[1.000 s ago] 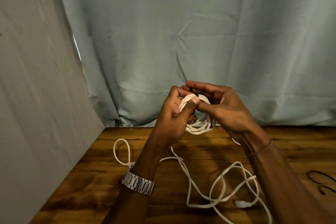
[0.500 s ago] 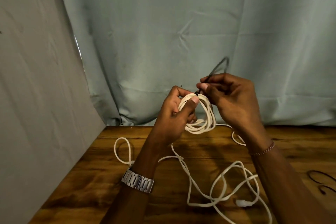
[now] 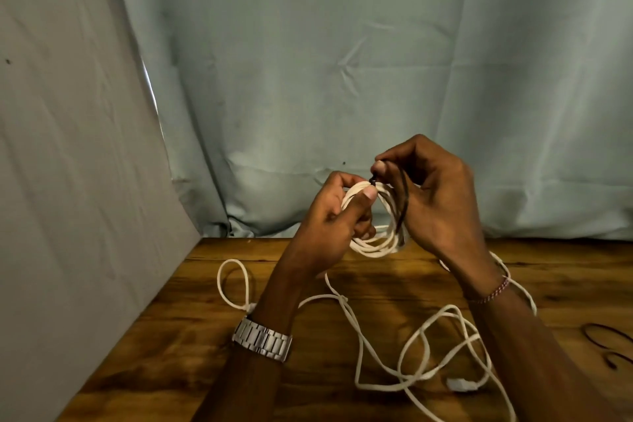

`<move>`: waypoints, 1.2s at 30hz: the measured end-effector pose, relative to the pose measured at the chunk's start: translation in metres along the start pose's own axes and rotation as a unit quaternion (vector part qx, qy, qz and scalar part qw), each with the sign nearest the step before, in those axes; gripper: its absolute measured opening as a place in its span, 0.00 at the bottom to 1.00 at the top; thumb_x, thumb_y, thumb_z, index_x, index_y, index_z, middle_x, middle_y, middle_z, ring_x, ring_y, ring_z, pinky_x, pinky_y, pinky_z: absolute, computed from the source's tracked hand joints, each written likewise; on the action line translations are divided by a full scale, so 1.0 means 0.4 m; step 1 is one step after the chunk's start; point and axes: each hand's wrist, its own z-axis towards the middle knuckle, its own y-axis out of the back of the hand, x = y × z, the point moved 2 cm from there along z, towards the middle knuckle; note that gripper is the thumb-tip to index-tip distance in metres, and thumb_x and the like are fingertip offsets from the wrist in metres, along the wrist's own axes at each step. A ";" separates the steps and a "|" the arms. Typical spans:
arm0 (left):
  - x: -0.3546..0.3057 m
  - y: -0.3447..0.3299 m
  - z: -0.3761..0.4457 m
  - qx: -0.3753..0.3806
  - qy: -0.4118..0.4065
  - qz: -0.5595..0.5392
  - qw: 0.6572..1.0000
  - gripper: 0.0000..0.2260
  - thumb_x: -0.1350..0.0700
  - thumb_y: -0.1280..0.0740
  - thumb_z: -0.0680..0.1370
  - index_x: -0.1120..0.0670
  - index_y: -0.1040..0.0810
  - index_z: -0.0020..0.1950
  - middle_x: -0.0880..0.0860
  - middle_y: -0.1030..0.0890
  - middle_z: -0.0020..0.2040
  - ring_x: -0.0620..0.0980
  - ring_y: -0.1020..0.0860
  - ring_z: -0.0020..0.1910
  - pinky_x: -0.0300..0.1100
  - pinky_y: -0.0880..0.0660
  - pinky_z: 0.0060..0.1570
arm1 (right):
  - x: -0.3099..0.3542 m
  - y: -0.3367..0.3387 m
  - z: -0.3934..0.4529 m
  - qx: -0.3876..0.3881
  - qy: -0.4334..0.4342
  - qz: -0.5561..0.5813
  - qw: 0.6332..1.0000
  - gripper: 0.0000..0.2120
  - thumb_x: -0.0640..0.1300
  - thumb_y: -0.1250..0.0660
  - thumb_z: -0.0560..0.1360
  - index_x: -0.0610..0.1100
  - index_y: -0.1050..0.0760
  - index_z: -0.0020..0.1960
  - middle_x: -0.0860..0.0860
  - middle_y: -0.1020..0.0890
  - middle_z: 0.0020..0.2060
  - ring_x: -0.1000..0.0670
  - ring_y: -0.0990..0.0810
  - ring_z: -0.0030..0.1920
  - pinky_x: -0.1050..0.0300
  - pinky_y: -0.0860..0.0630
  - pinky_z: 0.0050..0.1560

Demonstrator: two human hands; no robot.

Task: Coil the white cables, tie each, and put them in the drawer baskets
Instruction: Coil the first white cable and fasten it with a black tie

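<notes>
**Coil held at centre frame, dark tie at its top**

Left hand [image 3: 337, 216] raised above the wooden table [image 3: 205, 336], centre of frame; fingers curled through the coiled white cable [image 3: 375, 243], thumb pressed on the top of the loops. Coil held upright, clear of the table surface, between both hands.

Right hand [image 3: 435, 202] just right of the coil; thumb and forefinger pinching a thin dark tie [image 3: 404, 202] at the coil's top edge. Tie seen hanging as a dark loop across the right side of the coil. Whether already wrapped fully round the loops: cannot tell.

Loose white cable [image 3: 411, 353] lying uncoiled on the table, lower centre to lower right, with a small loop at lower left of centre near the left wrist. White connector [image 3: 460, 384] flat on the table, lower right.

Metal link watch [image 3: 263, 342] on the left wrist; thin bracelet [image 3: 491, 291] on the right wrist. Dark ties [image 3: 606, 341] on the table at the right edge.

Pale blue-green curtain [image 3: 342, 62] across the upper frame; grey cloth [image 3: 68, 147] down the left side. No readable writing, brand or label anywhere; watch face hidden.
</notes>
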 end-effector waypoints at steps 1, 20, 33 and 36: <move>-0.002 0.001 0.000 -0.001 -0.001 -0.003 1.000 0.02 0.59 0.39 0.84 0.57 0.31 0.55 0.47 0.31 0.30 0.43 0.34 0.26 0.38 0.28 0.33 | 0.002 0.000 -0.001 -0.002 -0.001 0.003 1.000 0.02 0.41 0.27 0.78 0.44 0.18 0.50 0.55 0.15 0.42 0.56 0.15 0.45 0.52 0.16 0.45; -0.037 0.011 -0.004 -0.152 0.002 0.015 0.988 0.06 0.59 0.41 0.85 0.62 0.29 0.56 0.54 0.25 0.36 0.40 0.30 0.27 0.34 0.31 0.27 | 0.023 -0.021 -0.009 0.136 0.013 -0.030 0.990 0.06 0.36 0.27 0.76 0.46 0.17 0.48 0.56 0.14 0.53 0.62 0.18 0.58 0.56 0.18 0.57; -0.054 0.022 -0.005 -0.115 -0.021 -0.062 0.991 0.04 0.62 0.39 0.83 0.59 0.25 0.52 0.56 0.20 0.40 0.41 0.24 0.30 0.35 0.28 0.30 | 0.034 -0.035 -0.022 0.117 0.038 -0.104 0.987 0.09 0.37 0.25 0.74 0.49 0.14 0.50 0.53 0.26 0.70 0.54 0.27 0.69 0.66 0.28 0.63; -0.045 0.023 -0.003 -0.126 -0.031 -0.048 0.990 0.06 0.60 0.39 0.84 0.58 0.24 0.52 0.58 0.21 0.42 0.42 0.25 0.30 0.41 0.26 0.34 | 0.028 -0.030 -0.017 0.106 0.076 -0.129 0.983 0.10 0.39 0.26 0.75 0.50 0.14 0.53 0.51 0.25 0.68 0.55 0.27 0.67 0.61 0.28 0.66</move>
